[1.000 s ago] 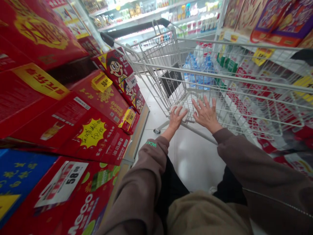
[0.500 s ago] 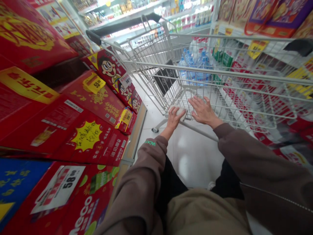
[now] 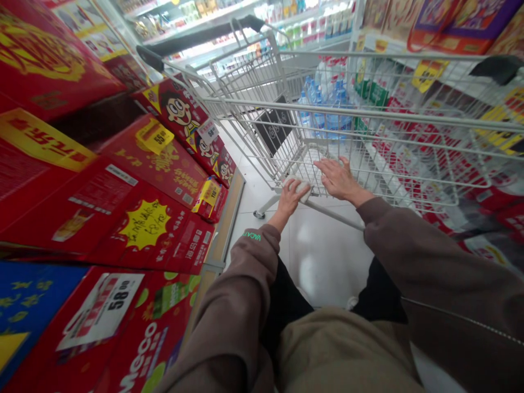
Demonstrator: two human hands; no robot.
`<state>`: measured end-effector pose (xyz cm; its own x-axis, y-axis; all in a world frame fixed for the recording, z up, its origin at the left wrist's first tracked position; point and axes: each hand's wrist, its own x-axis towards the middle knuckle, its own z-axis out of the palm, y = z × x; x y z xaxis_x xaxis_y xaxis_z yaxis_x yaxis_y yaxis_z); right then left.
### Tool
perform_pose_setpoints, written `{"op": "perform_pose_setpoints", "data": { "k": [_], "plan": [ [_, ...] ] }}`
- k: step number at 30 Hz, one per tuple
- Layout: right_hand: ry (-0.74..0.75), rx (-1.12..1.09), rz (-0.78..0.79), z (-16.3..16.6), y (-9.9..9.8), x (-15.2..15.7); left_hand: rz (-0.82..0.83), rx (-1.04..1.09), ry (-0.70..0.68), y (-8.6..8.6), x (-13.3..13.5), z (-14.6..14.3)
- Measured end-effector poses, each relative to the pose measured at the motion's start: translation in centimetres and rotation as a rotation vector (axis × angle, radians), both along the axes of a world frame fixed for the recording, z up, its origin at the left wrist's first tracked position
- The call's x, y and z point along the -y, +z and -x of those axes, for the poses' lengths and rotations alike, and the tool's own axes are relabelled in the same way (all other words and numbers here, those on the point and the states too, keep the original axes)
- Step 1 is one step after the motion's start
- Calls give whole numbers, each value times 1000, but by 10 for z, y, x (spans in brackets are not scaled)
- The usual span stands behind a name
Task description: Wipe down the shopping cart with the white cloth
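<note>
A white wire shopping cart (image 3: pixel 360 121) stands in the aisle in front of me, seen from low down. My left hand (image 3: pixel 290 200) is closed round the pale rounded bumper (image 3: pixel 303 189) at the cart's lower near corner. Just to its right, my right hand (image 3: pixel 339 179) rests flat on the wire basket's lower edge with its fingers stretched out and nothing in it. Both arms are in brown sleeves, and my knees show at the bottom of the view.
Stacked red gift boxes (image 3: pixel 155 169) with yellow price tags fill the shelves on the left, down to floor level. Water bottles (image 3: pixel 327 106) and red packs show through the cart's wires on the right. A cart wheel (image 3: pixel 258 214) sits on the white tile floor (image 3: pixel 323 256).
Both hands dropped from spread in front of the cart onto its lower edge. My left hand closed round the corner bumper, and my right hand settled flat on the wires.
</note>
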<state>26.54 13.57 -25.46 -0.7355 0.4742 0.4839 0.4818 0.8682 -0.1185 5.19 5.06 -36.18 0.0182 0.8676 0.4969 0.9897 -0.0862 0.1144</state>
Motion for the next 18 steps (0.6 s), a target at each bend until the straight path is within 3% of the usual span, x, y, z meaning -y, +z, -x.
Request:
{"op": "perform_pose_setpoints", "data": {
  "k": [2,8,14,16,18],
  "plan": [
    [3,8,-3,-1,3,1,10,-9,-16,-1,3,-2],
    [15,-10,-108,-16,12,20,-237,59,121,22,-17,-9],
    [-197,-147,-129,-55,18,20,-11,90,29,-6,9,-18],
    [-193,-130,-109,-68,20,9,-66,130,61,-9,11,-23],
    [-117,-52,-110,-77,21,-3,-173,168,87,0,2,-29]
  ]
}}
